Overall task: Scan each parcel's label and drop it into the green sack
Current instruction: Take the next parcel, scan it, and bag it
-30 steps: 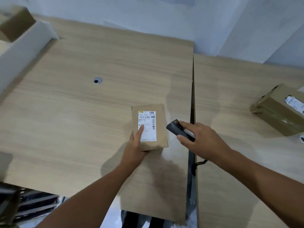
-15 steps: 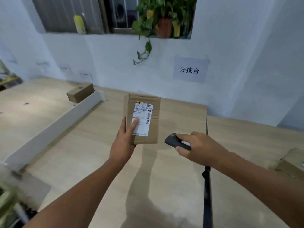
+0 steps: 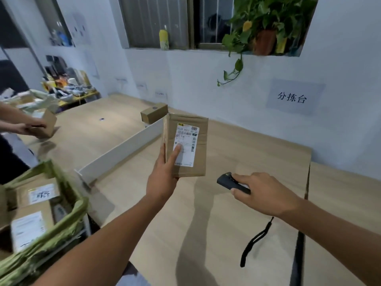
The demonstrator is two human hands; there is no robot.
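Two grips: left hand (image 3: 162, 178) holding parcel (image 3: 203, 147) upright, thumb on label (image 3: 187, 139); right hand (image 3: 266, 193), at four o'clock, clutching scanner (image 3: 227, 181).

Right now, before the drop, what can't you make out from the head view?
Head view:
Label print: too small and blurred; the left hand's thumb covers its lower left.
Scanner: rear half hidden under the right hand.
Green sack: cut off by left and bottom edges, blurred; depth unseen.
Parcel back: faces away.

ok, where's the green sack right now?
The green sack is lower left in the head view, off the near-left corner of the table, with labelled parcels inside.
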